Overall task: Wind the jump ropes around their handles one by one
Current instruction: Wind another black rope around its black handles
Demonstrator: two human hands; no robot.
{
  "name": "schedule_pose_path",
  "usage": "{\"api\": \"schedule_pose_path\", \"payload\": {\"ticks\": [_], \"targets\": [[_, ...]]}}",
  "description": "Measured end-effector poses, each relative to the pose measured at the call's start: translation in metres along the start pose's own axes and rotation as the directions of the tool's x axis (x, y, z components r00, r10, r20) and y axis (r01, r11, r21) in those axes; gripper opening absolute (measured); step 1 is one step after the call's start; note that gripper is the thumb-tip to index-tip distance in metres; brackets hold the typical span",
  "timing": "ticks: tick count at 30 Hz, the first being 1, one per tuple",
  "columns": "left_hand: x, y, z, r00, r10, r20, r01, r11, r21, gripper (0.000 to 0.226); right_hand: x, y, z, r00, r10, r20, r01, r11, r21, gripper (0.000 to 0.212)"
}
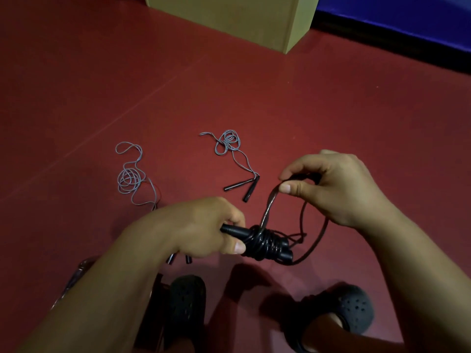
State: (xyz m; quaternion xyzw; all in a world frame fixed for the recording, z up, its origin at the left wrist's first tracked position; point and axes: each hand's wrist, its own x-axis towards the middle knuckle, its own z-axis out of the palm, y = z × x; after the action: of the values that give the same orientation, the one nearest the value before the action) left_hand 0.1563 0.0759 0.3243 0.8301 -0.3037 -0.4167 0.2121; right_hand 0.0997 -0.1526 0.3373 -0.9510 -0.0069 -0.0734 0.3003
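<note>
Handles [257,244] in left hand [204,225] | rope [267,207] pinched by right hand [339,184]

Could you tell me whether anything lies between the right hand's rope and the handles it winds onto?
Nothing visible does. The right hand pinches the rope, which runs straight down to the handles gripped by the left hand.

Two loose grey ropes [128,174] [230,146] clutter the floor [331,110] ahead; a box [229,19] stands beyond.

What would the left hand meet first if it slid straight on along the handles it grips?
The left hand would probably meet the black rope coiled round the handles, right beside its thumb.
</note>
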Motion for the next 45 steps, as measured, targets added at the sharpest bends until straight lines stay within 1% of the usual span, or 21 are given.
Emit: {"api": "schedule_pose_path", "payload": {"ticks": [5, 11, 14, 16, 18, 21, 23, 25, 26, 27, 29, 31, 32, 33, 34, 35, 36, 38, 40, 43, 45], "targets": [[0.001, 0.0, 0.002, 0.999, -0.008, 0.036, 0.007, 1.0, 0.019, 0.01, 0.0, -0.001, -0.001, 0.998, -0.035, 0.054, 0.036, 0.999, -0.016, 0.013], [0.002, 0.0, 0.005, 0.997, -0.017, 0.073, 0.013, 0.999, 0.046, 0.01, 0.002, 0.0, 0.005, 0.987, -0.046, 0.157, 0.058, 0.996, -0.072, 0.013], [0.002, 0.001, 0.004, 0.997, -0.003, 0.072, 0.001, 1.0, 0.026, 0.009, 0.004, 0.003, 0.01, 0.988, -0.061, 0.143, 0.083, 0.984, -0.157, 0.015], [0.002, 0.003, 0.004, 0.997, 0.016, 0.075, -0.016, 1.0, -0.012, 0.008, 0.005, 0.007, 0.015, 0.991, -0.083, 0.104, 0.105, 0.969, -0.223, 0.021], [0.002, 0.004, 0.002, 0.995, 0.059, 0.084, -0.054, 0.996, -0.069, 0.008, 0.005, 0.009, 0.019, 0.992, -0.111, 0.053, 0.12, 0.964, -0.237, 0.03], [-0.004, 0.008, -0.004, 0.982, 0.169, 0.09, -0.148, 0.968, -0.201, 0.01, 0.004, 0.012, 0.017, 0.997, -0.063, -0.051, 0.056, 0.988, -0.142, 0.051], [-0.009, 0.01, -0.008, 0.965, 0.249, 0.089, -0.211, 0.928, -0.308, 0.014, 0.004, 0.011, 0.014, 0.993, -0.039, -0.107, 0.035, 0.999, -0.037, 0.052], [-0.011, 0.012, -0.01, 0.945, 0.317, 0.085, -0.262, 0.885, -0.384, 0.016, 0.005, 0.009, 0.012, 0.992, -0.026, -0.127, 0.032, 0.999, 0.043, 0.044], [-0.011, 0.013, -0.01, 0.936, 0.342, 0.081, -0.281, 0.866, -0.413, 0.013, 0.005, 0.008, 0.012, 0.992, -0.008, -0.125, 0.021, 0.995, 0.099, 0.037], [-0.011, 0.013, -0.01, 0.929, 0.362, 0.072, -0.297, 0.848, -0.439, 0.01, 0.005, 0.006, 0.013, 0.993, 0.007, -0.121, 0.016, 0.982, 0.188, 0.03], [-0.009, 0.014, -0.009, 0.92, 0.389, 0.049, -0.32, 0.816, -0.481, 0.013, 0.006, 0.004, 0.014, 0.992, 0.007, -0.124, 0.032, 0.95, 0.311, 0.028], [-0.008, 0.015, -0.008, 0.908, 0.419, 0.022, -0.339, 0.764, -0.548, 0.023, 0.007, 0.007, 0.017, 0.993, -0.007, -0.118, 0.047, 0.939, 0.34, 0.02], [-0.008, 0.015, -0.009, 0.9, 0.435, -0.004, -0.355, 0.728, -0.586, 0.032, 0.009, 0.007, 0.018, 0.996, -0.005, -0.084, 0.034, 0.938, 0.344, 0.014], [-0.007, 0.015, -0.008, 0.894, 0.446, -0.043, -0.373, 0.686, -0.625, 0.043, 0.008, 0.01, 0.02, 0.999, -0.031, -0.045, 0.043, 0.95, 0.31, 0.009], [-0.008, 0.015, -0.009, 0.891, 0.444, -0.097, -0.392, 0.642, -0.659, 0.05, 0.009, 0.013, 0.023, 0.997, -0.077, -0.011, 0.077, 0.967, 0.243, 0.011], [-0.007, 0.015, -0.009, 0.892, 0.421, -0.161, -0.408, 0.602, -0.686, 0.053, 0.008, 0.016, 0.026, 0.994, -0.111, 0.026, 0.105, 0.983, 0.153, 0.019], [-0.007, 0.016, -0.009, 0.897, 0.379, -0.228, -0.42, 0.573, -0.703, 0.052, 0.008, 0.015, 0.028, 0.993, -0.097, 0.062, 0.092, 0.993, 0.08, 0.03], [-0.004, 0.017, -0.011, 0.903, 0.242, -0.355, -0.428, 0.568, -0.703, 0.04, 0.005, 0.012, 0.029, 0.99, -0.016, 0.142, 0.006, 0.997, 0.072, 0.044], [-0.001, 0.019, -0.01, 0.887, 0.101, -0.45, -0.411, 0.617, -0.672, 0.035, 0.004, 0.006, 0.032, 0.978, 0.033, 0.206, -0.047, 0.997, 0.061, 0.044], [0.002, 0.022, -0.008, 0.846, -0.007, -0.534, -0.37, 0.713, -0.595, 0.039, 0.001, -0.004, 0.034, 0.965, 0.043, 0.258, -0.061, 0.996, 0.063, 0.044], [0.004, 0.021, -0.007, 0.815, -0.084, -0.573, -0.31, 0.772, -0.555, 0.041, -0.001, -0.011, 0.036, 0.957, 0.032, 0.288, -0.056, 0.995, 0.078, 0.043]]}}
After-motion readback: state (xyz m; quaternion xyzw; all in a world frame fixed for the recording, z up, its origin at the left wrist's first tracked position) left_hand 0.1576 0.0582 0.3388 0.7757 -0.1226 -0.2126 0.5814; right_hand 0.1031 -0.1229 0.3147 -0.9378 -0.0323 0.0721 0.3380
